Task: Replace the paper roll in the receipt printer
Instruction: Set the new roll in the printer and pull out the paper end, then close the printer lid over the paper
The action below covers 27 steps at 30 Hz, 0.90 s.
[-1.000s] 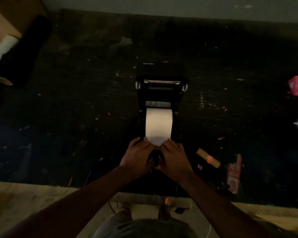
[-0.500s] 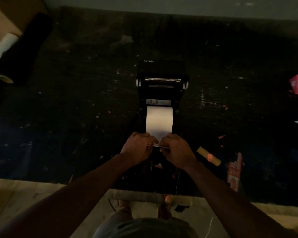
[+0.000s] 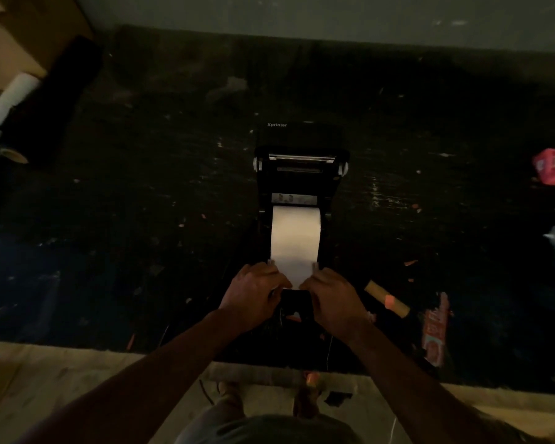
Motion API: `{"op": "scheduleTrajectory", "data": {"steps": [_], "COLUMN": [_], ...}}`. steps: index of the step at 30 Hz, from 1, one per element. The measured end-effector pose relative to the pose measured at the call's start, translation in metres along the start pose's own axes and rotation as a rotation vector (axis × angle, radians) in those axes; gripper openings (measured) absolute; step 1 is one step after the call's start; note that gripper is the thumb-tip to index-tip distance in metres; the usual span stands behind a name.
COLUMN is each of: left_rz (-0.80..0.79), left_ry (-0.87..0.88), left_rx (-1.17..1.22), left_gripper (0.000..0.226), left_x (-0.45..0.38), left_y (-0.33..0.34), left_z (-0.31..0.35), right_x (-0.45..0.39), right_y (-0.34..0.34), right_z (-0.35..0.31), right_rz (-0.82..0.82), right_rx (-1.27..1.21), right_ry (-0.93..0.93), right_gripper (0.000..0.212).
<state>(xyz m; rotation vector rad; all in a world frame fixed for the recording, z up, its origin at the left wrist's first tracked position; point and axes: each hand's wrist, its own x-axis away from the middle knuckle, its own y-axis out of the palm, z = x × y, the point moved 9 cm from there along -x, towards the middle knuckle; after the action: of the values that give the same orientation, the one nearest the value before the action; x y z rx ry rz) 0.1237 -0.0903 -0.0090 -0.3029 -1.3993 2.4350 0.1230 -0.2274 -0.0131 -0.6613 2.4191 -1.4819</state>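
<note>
- Paper roll (image 3: pixel 294 241): its loose end lies at 6 o'clock of the receipt printer (image 3: pixel 300 174), pinched at both corners by the left hand (image 3: pixel 253 294) and right hand (image 3: pixel 334 296).
- Likely light, thin and easily torn; best held by the edges.
- Open lid at 12 o'clock, on the dark surface (image 3: pixel 141 203).

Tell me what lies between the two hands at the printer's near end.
In the head view, the white paper strip's free end runs down between the left hand and right hand; below it sits the printer's dark front edge.
</note>
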Motion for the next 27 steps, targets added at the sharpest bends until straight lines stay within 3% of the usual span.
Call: {"op": "scheduleTrajectory", "data": {"steps": [5,10,13,17,20,24,27], "left_rz": [-0.030,0.002,0.080,0.252,0.388,0.388,0.227], "left_ry": [-0.006,-0.016,-0.127,-0.287,-0.407,-0.506,-0.530], "left_rx": [0.038,0.123,0.290,0.433,0.432,0.484,0.470], "left_gripper": [0.022,0.020,0.021,0.020,0.022,0.036,0.043], "left_x": [0.024,0.041,0.031,-0.011,-0.052,-0.106,-0.132], "left_y": [0.010,0.009,-0.018,-0.077,-0.132,-0.172,-0.168], "left_z": [0.004,0.006,-0.004,-0.022,-0.037,-0.045,-0.044], "right_x": [0.020,0.035,0.022,-0.016,-0.052,-0.112,-0.141], "right_y": [0.012,0.005,-0.033,-0.108,-0.158,-0.183,-0.184], "right_z": [-0.007,-0.007,0.005,0.038,0.061,0.072,0.071], "right_rz": [-0.022,0.037,0.160,0.408,0.529,0.402,0.272], "right_rx": [0.013,-0.136,-0.293,-0.386,-0.430,-0.474,-0.477], "right_ry": [-0.060,-0.023,0.102,0.322,0.495,0.559,0.545], "right_gripper": [0.008,0.023,0.029,0.009,0.014,0.057,0.064]}}
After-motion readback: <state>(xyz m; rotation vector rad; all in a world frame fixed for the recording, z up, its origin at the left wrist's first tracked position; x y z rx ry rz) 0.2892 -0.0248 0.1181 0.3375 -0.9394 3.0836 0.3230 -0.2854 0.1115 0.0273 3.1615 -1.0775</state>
